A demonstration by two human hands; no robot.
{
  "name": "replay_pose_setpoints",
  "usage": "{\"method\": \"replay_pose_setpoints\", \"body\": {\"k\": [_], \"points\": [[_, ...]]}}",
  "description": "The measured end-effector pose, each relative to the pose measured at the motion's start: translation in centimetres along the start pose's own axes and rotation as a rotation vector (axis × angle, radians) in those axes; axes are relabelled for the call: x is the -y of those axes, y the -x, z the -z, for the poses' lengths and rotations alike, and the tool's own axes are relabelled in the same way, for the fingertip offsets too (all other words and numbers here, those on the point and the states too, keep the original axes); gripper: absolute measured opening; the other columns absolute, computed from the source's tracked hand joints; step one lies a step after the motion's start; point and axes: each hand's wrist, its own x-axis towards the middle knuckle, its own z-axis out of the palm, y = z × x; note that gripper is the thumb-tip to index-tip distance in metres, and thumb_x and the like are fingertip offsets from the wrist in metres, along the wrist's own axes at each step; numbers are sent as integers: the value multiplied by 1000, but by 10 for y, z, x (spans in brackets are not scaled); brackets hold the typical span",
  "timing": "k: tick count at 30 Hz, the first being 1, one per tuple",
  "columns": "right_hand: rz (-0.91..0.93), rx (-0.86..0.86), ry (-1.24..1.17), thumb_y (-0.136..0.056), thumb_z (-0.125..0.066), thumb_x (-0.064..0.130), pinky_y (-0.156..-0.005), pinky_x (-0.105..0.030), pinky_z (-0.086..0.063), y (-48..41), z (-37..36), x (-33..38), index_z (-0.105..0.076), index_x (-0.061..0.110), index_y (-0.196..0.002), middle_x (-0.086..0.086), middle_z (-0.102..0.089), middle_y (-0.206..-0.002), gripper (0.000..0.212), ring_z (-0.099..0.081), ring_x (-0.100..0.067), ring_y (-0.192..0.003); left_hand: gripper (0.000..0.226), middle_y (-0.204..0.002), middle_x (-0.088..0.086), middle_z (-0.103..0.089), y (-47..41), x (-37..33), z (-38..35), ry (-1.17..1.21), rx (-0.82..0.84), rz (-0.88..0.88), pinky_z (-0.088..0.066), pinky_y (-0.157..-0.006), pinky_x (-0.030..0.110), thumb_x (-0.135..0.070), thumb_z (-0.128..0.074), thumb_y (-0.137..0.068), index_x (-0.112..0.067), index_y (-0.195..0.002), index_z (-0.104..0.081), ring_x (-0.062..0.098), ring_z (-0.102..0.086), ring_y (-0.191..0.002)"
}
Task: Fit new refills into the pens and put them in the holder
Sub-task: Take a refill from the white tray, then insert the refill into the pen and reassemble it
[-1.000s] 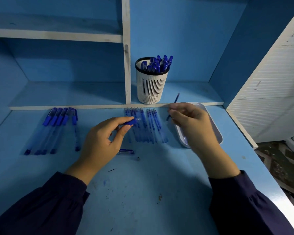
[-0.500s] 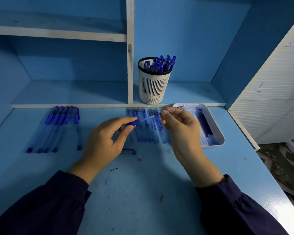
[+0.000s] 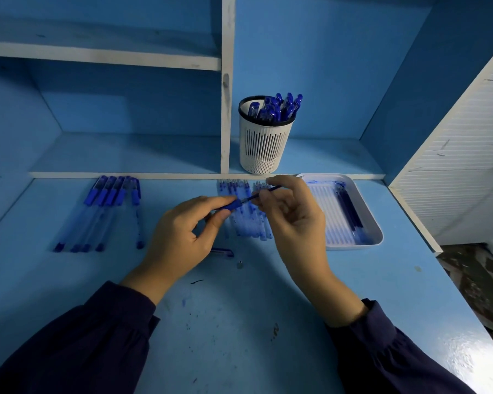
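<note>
My left hand point(image 3: 180, 240) pinches a blue pen barrel point(image 3: 230, 205) between thumb and fingers above the desk. A thin dark refill point(image 3: 264, 193) is pinched in my right hand point(image 3: 292, 220), and its lower end meets the barrel's open end. Behind my hands lies a row of several clear refills point(image 3: 245, 211). A white slotted holder point(image 3: 264, 143) on the low shelf holds several capped blue pens point(image 3: 279, 108). A white tray point(image 3: 373, 223) at the right contains refills. Several capped pens point(image 3: 103, 211) lie in a row at the left.
A blue pen cap point(image 3: 222, 253) and a small metal tip point(image 3: 240, 264) lie on the desk below my left hand. A white divider point(image 3: 226, 109) stands left of the holder. A white slatted panel point(image 3: 467, 166) bounds the right side. Ink marks spot the near desk.
My right hand came back from the tray with a refill and brought it to the barrel in my left hand. The left hand has stayed nearly still.
</note>
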Motion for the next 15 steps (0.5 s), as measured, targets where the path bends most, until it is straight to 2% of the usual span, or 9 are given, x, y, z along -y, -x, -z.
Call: {"method": "replay_pose_setpoints", "body": {"k": [2, 5, 8, 11, 13, 15], "points": [[31, -26, 60, -85, -71, 5, -73, -31, -51, -2, 2, -3, -62, 9, -93, 0, -65, -82, 12, -63, -17, -76, 25, -97, -11, -68, 0, 1, 0, -6, -3, -14, -48, -74, 14, -21, -62, -96, -11, -117, -71, 3, -61, -81], [115, 9, 211, -81, -75, 9, -76, -34, -53, -6, 8, -7, -67, 14, -87, -1, -62, -86, 12, -62, -21, -80, 24, -98, -5, -73, 1, 1, -1, -2, 9, -10, -56, -72, 27, -22, -63, -96, -13, -117, -72, 10, -66, -82], [100, 117, 191, -86, -65, 7, -77, -27, -52, -5, 10, -5, -70, 17, -92, 1, -67, -87, 13, -66, -15, -80, 24, -99, -4, -73, 1, 1, 0, 6, 32, -11, -56, -73, 33, -22, -62, -97, -13, -117, -72, 13, -68, -84], [46, 196, 161, -90, -53, 6, -80, -30, -55, -5, 14, -4, -67, 14, -96, 1, -70, -86, 17, -69, -16, -85, 24, -104, -4, -74, 1, 2, 0, 21, 46, -12, -57, -75, 35, -23, -61, -97, -11, -116, -72, 15, -69, -88], [19, 217, 104, -92, -54, 6, -79, -34, -56, -8, 17, -3, -62, 8, -94, -5, -69, -83, 9, -70, -17, -83, 24, -105, -4, -74, 2, 3, 1, 18, 46, -9, -58, -75, 36, -22, -62, -97, -12, -117, -72, 15, -70, -90], [12, 213, 92, -91, -60, 2, -74, -30, -54, -11, 19, -4, -62, 7, -92, -4, -68, -79, 5, -68, -16, -77, 24, -103, -4, -74, 2, 3, 1, 9, 45, -4, -58, -74, 36, -22, -63, -97, -14, -118, -71, 15, -70, -87]]}}
